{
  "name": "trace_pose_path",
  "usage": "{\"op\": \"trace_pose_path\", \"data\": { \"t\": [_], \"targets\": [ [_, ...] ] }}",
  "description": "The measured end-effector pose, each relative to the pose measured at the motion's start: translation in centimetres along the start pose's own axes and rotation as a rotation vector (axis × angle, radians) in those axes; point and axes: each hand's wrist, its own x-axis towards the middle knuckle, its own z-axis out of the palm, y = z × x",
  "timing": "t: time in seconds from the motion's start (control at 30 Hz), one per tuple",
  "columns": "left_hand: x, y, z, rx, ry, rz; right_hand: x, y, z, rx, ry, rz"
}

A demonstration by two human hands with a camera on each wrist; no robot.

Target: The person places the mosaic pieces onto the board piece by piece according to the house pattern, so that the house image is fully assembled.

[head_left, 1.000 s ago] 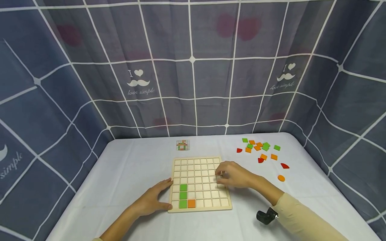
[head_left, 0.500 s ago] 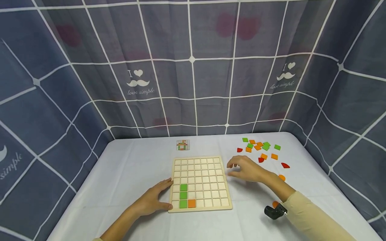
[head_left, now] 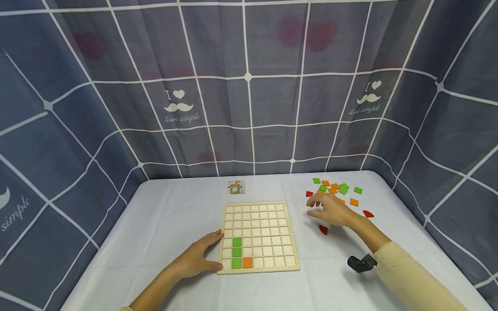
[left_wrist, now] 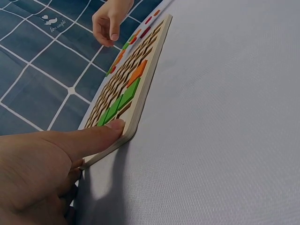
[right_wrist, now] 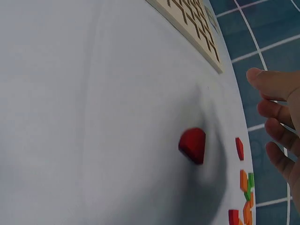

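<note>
A wooden grid board [head_left: 268, 237] lies on the white table, with three green square tiles [head_left: 236, 252] in a column and one orange square tile [head_left: 247, 262] beside the lowest. My left hand [head_left: 196, 257] rests at its left edge; the thumb [left_wrist: 101, 137] presses the near corner with the fingers spread apart from it. To the right of the board my right hand [head_left: 330, 209] hovers, fingers loosely bent and nothing between them. Below that hand lies a red rounded wedge [right_wrist: 192, 145], apart from the fingertips.
Several loose green and orange tiles [head_left: 343, 188] lie scattered at the back right, with red wedges [head_left: 368, 214] among them. A small pattern card [head_left: 236, 187] sits behind the board. Black gear [head_left: 362, 263] is strapped at the right wrist. A checked curtain [head_left: 272, 103] surrounds the table.
My right hand has drawn away from the board's right side toward the loose tiles. The red wedge beneath it has come into view. The left hand and board have stayed put.
</note>
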Motion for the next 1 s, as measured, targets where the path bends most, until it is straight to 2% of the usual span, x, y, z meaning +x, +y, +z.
{"op": "trace_pose_path", "data": {
  "t": [0.5, 0.7, 1.0],
  "targets": [
    [0.1, 0.0, 0.0, 0.009, 0.005, 0.001, -0.4, 4.6, -3.1, -0.042, 0.066, 0.146],
    [0.1, -0.1, 0.0, 0.013, 0.007, -0.001, -1.1, 6.3, -3.2, -0.049, 0.082, 0.182],
    [0.2, -0.3, 0.2, 0.004, 0.005, -0.002, -2.6, 8.4, -2.7, -0.002, 0.126, 0.269]
  ]
}}
